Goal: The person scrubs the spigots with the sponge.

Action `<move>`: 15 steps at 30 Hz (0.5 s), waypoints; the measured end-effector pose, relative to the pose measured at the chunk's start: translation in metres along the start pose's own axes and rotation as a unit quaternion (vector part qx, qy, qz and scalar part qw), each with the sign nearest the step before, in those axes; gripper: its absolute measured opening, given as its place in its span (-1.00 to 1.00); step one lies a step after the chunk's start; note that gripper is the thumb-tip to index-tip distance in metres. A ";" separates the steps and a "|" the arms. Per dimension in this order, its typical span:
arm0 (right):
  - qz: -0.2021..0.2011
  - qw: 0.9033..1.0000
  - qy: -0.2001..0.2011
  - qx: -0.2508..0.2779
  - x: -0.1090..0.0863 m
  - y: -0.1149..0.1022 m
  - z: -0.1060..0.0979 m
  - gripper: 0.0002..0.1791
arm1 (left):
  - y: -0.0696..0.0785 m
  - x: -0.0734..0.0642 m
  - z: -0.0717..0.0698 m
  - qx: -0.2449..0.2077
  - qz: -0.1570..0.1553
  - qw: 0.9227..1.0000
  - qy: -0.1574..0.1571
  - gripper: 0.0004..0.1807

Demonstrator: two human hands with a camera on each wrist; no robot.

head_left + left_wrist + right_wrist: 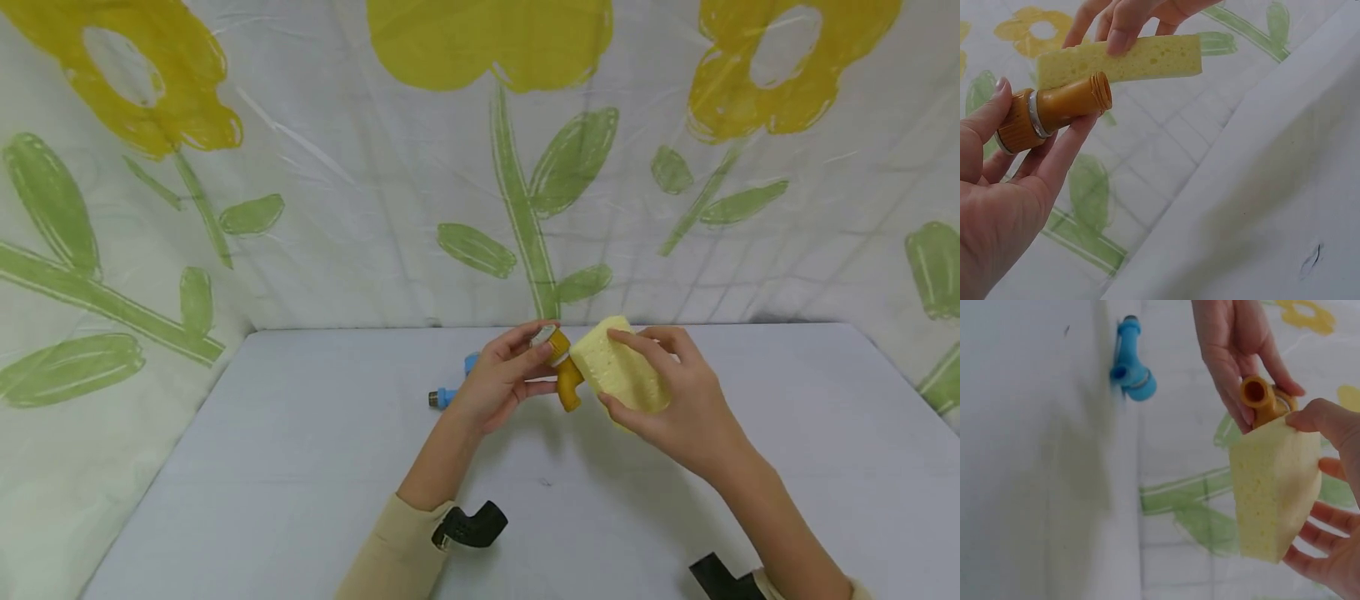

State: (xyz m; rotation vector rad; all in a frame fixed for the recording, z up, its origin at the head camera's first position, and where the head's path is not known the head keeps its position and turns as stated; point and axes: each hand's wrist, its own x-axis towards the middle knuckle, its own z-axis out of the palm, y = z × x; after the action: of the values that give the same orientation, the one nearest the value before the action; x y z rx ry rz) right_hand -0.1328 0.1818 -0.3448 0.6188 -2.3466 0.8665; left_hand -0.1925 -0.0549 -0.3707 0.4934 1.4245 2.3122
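My left hand [491, 383] holds an orange-yellow plastic tap [567, 385] above the table, thumb on one side and fingers on the other. In the left wrist view the tap's ribbed collar lies by the thumb, and its open spout points away from the palm. A pale yellow sponge [621, 367] is gripped by its edges in my right hand [690, 408]. One end of the sponge is right at the tap's body, overlapping it in the left wrist view. Seen from the right wrist, the tap's round opening shows just past the sponge's edge.
A blue plastic tap [1129, 362] with a metal threaded end lies on the white table [300, 450], partly hidden behind my left hand in the head view. Behind the table hangs a white sheet [322, 233] painted with yellow flowers and green leaves.
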 end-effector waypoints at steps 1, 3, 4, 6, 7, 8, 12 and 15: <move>-0.006 1.000 -0.005 0.006 -0.001 -0.002 0.002 -0.17 | 0.000 0.000 0.000 0.001 0.000 1.000 0.003 0.21; -0.014 1.000 -0.014 0.015 -0.002 -0.005 0.006 -0.15 | 0.000 0.000 0.000 0.005 0.001 1.000 0.008 0.26; -0.015 1.000 -0.018 0.020 -0.002 -0.007 0.007 -0.14 | 0.000 0.000 0.000 0.007 0.001 1.000 0.010 0.27; -0.017 0.999 -0.024 0.026 -0.002 -0.009 0.008 -0.13 | 0.000 0.000 0.000 0.009 0.001 1.000 0.010 0.29; -0.019 0.999 -0.025 0.026 -0.003 -0.009 0.008 -0.13 | 0.000 0.000 0.000 0.009 0.001 1.000 0.008 0.27; -0.021 0.999 -0.025 0.025 -0.003 -0.009 0.008 -0.13 | 0.000 0.000 -0.001 0.008 0.001 1.000 0.004 0.23; -0.029 0.999 -0.022 0.020 -0.001 -0.004 0.004 -0.13 | 0.002 -0.001 0.000 0.010 -0.004 1.000 -0.006 -0.31; -0.028 0.999 -0.021 0.020 -0.001 -0.001 0.002 -0.13 | 0.003 -0.001 0.002 0.016 -0.008 1.000 -0.006 -0.52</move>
State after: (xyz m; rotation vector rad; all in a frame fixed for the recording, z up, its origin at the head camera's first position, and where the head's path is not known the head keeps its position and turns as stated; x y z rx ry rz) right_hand -0.1326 0.1798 -0.3463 0.7236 -2.3420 0.8859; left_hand -0.1916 -0.0555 -0.3670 0.5014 1.4563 2.2738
